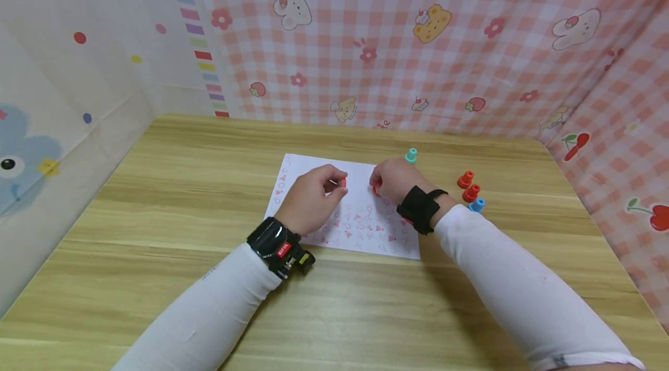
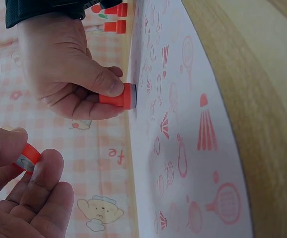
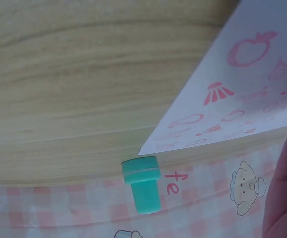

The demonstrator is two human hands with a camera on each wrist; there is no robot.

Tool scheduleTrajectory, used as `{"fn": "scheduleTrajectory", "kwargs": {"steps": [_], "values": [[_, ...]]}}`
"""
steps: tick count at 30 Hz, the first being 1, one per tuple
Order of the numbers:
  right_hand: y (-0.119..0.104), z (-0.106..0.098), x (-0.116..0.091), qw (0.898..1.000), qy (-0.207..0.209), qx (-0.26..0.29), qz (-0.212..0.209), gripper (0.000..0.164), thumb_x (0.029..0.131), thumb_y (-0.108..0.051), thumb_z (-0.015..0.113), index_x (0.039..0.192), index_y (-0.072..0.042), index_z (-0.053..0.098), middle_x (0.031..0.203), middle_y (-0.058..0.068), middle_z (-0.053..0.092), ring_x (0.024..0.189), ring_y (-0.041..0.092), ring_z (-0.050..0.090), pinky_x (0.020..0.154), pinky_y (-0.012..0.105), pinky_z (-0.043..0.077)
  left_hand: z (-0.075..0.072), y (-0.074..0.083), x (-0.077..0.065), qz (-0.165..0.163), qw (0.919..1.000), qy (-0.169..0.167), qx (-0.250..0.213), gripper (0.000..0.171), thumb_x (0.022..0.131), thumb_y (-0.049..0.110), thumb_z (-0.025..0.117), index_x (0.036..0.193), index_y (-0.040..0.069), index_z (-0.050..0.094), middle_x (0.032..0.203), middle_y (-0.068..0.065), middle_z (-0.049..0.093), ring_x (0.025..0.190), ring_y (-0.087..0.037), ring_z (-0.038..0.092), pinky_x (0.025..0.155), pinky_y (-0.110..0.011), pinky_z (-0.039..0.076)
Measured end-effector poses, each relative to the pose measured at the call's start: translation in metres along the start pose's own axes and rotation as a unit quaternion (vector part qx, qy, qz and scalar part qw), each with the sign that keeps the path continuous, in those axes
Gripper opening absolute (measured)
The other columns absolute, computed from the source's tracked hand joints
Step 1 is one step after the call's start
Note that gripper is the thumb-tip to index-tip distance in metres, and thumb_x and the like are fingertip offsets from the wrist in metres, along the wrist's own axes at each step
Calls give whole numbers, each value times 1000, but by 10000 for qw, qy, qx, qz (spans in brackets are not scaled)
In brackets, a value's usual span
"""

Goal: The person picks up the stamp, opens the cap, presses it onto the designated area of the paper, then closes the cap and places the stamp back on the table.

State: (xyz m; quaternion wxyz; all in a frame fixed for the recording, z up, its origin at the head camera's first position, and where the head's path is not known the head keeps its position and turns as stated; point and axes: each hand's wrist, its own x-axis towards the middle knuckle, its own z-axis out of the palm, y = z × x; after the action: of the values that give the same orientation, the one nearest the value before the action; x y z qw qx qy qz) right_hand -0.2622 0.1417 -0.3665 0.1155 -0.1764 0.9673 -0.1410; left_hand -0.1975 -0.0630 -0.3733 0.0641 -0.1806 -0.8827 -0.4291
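My left hand is raised over the sheet of white paper, pinching a small round red cap between thumb and fingertips. The cap's greyish face shows in the left wrist view. Across the sheet, my right hand grips a red toy stamp with thumb and curled fingers. Its grey printing face points at the paper, right at the surface. Pinkish-red prints cover much of the sheet, among them shuttlecocks, rackets and fruit shapes. In the right wrist view only the edge of the right hand appears.
A teal stamp stands just past the paper's far right corner. To the right of my right hand are a red stamp, a second red stamp and a blue stamp. Patterned cloth hangs behind the wooden table.
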Motion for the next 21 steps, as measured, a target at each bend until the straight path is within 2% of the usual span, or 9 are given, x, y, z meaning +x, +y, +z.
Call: {"fn": "scheduleTrajectory", "kwargs": {"steps": [6, 8, 10, 15, 19, 21], "values": [[3, -1, 0, 9998, -91, 73, -140, 13, 84, -7, 66, 96, -11, 72, 90, 3, 64, 78, 20, 51, 71, 33, 46, -1, 0, 0, -63, 10000, 0, -60, 20, 90, 20, 64, 109, 17, 61, 92, 13, 61, 81, 0, 55, 71, -31, 48], [5, -5, -3, 9997, 32, 233, -116, 12, 85, -12, 68, 96, -12, 71, 89, 2, 64, 78, 20, 52, 70, 33, 45, 0, 0, -1, -110, 9999, -1, -76, 21, 89, 20, 64, 110, 16, 61, 92, 12, 61, 80, 0, 55, 71, -31, 48], [9, -12, -7, 9977, 279, 620, -44, 12, 85, -16, 68, 96, -13, 71, 88, 2, 65, 76, 19, 52, 67, 34, 45, 0, 0, -1, -152, 9999, 4, -73, 22, 90, 22, 64, 111, 16, 60, 92, 12, 60, 79, -1, 54, 70, -31, 48], [18, -27, -19, 9798, 906, 1765, 253, 13, 86, -21, 68, 98, -16, 69, 87, 2, 65, 75, 18, 55, 64, 35, 44, 0, 1, 0, -217, 9997, 2, -67, 24, 91, 25, 63, 113, 17, 59, 93, 12, 60, 78, -1, 54, 71, -31, 48], [21, -28, -26, 9675, 994, 2316, 223, 13, 86, -20, 68, 98, -14, 68, 86, 6, 66, 75, 17, 60, 68, 39, 51, 0, 2, 0, -319, 9994, -25, -147, 24, 91, 25, 63, 113, 18, 59, 97, 12, 61, 79, 1, 55, 73, -31, 48], [20, -26, -29, 9560, 942, 2773, 179, 14, 86, -18, 68, 98, -11, 67, 89, 10, 67, 75, 19, 62, 72, 42, 53, 1, 3, 0, -378, 9990, -58, -250, 24, 91, 24, 63, 114, 19, 59, 100, 11, 62, 80, 2, 56, 75, -32, 48]]}}
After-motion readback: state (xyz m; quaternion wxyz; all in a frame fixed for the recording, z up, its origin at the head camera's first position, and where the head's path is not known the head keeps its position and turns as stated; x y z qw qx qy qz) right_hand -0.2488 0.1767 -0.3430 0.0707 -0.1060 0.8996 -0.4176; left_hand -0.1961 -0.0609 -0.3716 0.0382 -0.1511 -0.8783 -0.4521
